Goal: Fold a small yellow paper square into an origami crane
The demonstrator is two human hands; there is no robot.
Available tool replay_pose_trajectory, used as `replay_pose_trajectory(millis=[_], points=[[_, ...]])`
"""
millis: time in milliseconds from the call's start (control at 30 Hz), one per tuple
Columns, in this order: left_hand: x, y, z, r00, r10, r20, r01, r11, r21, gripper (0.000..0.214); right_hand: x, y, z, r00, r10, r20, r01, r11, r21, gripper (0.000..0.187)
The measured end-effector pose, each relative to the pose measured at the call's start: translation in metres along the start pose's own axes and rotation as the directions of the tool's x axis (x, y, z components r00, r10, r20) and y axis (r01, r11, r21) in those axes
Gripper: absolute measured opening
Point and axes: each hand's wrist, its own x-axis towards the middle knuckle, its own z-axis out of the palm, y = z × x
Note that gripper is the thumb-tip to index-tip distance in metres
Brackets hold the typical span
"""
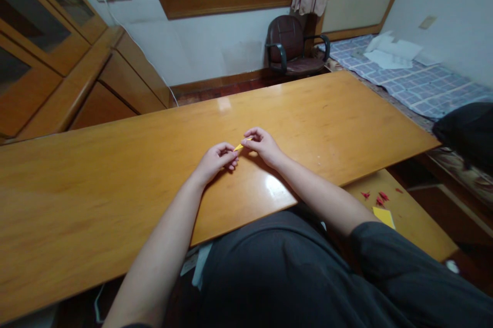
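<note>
A small piece of folded yellow paper is held between my two hands, just above the wooden table. My left hand pinches its near-left end between thumb and fingers. At the other end, my right hand grips the paper with thumb and fingertips. The fingers cover much of it, so its full folded shape cannot be made out.
On a lower wooden surface at right lie several small red folded-paper pieces and a yellow paper sheet. A brown armchair stands beyond the table. A bed is at right, a wooden cabinet at left.
</note>
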Motion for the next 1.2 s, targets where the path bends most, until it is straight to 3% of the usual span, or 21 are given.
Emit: replay_pose_trajectory(millis=[433,1200], points=[[0.004,-0.007,0.004,0.978,0.132,-0.163,-0.144,0.987,-0.066,0.036,0.000,0.003,0.000,0.996,-0.010,0.089,0.010,1.000,0.001,0.039],[0.003,-0.010,0.002,0.972,0.165,-0.168,-0.184,0.978,-0.099,0.032,0.001,0.009,0.001,0.991,-0.056,0.124,0.064,0.996,-0.069,0.030]])
